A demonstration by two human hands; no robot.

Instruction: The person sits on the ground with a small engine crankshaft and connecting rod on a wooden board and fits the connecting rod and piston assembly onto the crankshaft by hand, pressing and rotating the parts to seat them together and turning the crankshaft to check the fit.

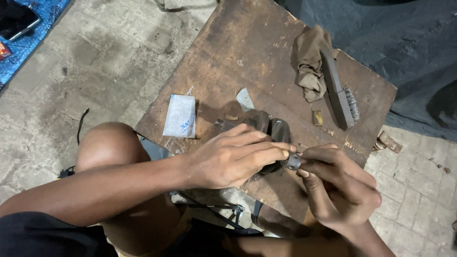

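At the far left edge a blue mat (33, 35) lies on the concrete floor (104, 57) with a dark flat device (16, 19) on it. A thin black cable (81, 124) trails over the floor near my bare knee (107, 145).

On the near left part of the worn wooden board (247, 43) lies a small pale plastic packet (180, 116), flat and apart from my hands. Just right of it, a little farther, sits a small grey scrap (245, 99).

My left hand (233, 154) reaches across from the left and is clamped over a dark, rusty metal part with two rounded lobes (271, 127), which rests on the board near its middle; my fingers cover most of it, so I cannot tell its full shape. My fingertips (281, 152) press against a small grey metal ring (292, 162) at the right end of that part.

My right hand (340, 188) comes in from the near right, fingers curled together around the same ring, thumb and forefinger pinching it. The two hands meet there, touching.

Farther off on the right of the board lies a crumpled brown rag (308, 62), and a wire brush with a dark wooden handle (338, 90) rests against it, bristles facing right. A small yellowish block (317, 117) sits just near the brush. Off the board's right edge, a rusty metal piece (389, 141) lies on the paving.
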